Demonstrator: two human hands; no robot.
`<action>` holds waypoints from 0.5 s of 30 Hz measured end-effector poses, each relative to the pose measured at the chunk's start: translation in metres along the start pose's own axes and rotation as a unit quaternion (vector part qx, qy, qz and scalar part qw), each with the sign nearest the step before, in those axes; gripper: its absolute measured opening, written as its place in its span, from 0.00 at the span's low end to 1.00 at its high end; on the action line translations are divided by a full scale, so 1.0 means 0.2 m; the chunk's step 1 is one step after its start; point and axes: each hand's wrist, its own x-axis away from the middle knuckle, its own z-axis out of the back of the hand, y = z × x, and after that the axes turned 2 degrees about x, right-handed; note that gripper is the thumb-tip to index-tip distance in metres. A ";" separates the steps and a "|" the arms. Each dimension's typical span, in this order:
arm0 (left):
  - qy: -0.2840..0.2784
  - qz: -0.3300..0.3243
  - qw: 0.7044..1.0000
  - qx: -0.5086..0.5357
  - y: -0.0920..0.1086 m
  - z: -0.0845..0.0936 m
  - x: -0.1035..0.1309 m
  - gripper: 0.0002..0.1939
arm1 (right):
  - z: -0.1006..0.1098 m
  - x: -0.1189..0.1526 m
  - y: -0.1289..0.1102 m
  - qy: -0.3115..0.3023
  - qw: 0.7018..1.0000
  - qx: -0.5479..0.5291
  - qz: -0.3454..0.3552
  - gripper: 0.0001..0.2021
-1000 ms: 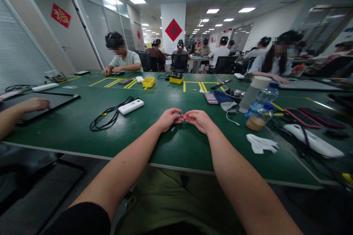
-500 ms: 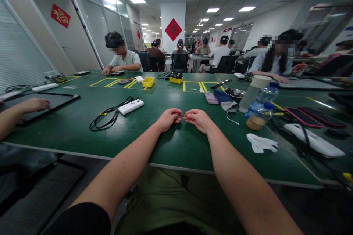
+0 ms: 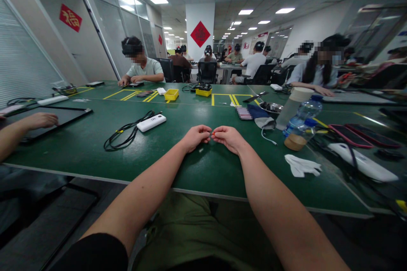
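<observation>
My left hand (image 3: 197, 137) is pinched, its fingertips close to those of my right hand above the green table (image 3: 152, 156). What the left fingertips hold, if anything, is too small to make out. My right hand (image 3: 227, 137) pinches a small orange-red piece (image 3: 213, 134) between thumb and forefinger. Just below my left hand shows a tiny pale piece (image 3: 201, 150), blurred; whether it rests on the table or is in the air, I cannot tell.
A white power bank (image 3: 151, 123) with black cables lies to the left. Right of my hands are a white cloth or glove (image 3: 302, 165), bottles (image 3: 297, 135) and a metal bowl (image 3: 271, 107). Another person's hand (image 3: 43, 120) is over a dark tray at far left.
The red bit at my left fingertips no longer shows. A tiny pale piece has appeared below my left hand. My fingertips are slightly closer together; my right hand is nearly still.
</observation>
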 end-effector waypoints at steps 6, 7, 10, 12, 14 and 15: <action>0.013 0.013 1.000 0.001 -0.01 0.00 -0.01 0.12 | -0.01 0.00 -0.01 0.004 1.000 0.003 0.015 0.08; 0.018 0.015 1.000 0.005 -0.01 0.00 -0.01 0.11 | -0.01 0.00 -0.01 0.005 1.000 0.005 0.018 0.08; 0.022 0.017 0.999 0.025 -0.01 0.00 -0.01 0.11 | -0.01 0.01 -0.01 0.006 1.000 0.010 0.020 0.08; 0.020 0.018 0.999 0.032 -0.01 0.00 -0.01 0.11 | -0.01 0.00 -0.01 0.001 1.000 0.013 0.019 0.09; 0.017 0.019 0.999 0.030 -0.01 0.00 -0.01 0.11 | 0.00 0.00 0.00 -0.003 1.000 0.012 0.017 0.09; 0.015 0.019 0.999 0.026 -0.01 0.00 -0.01 0.12 | 0.00 0.00 0.00 -0.003 1.000 0.012 0.015 0.09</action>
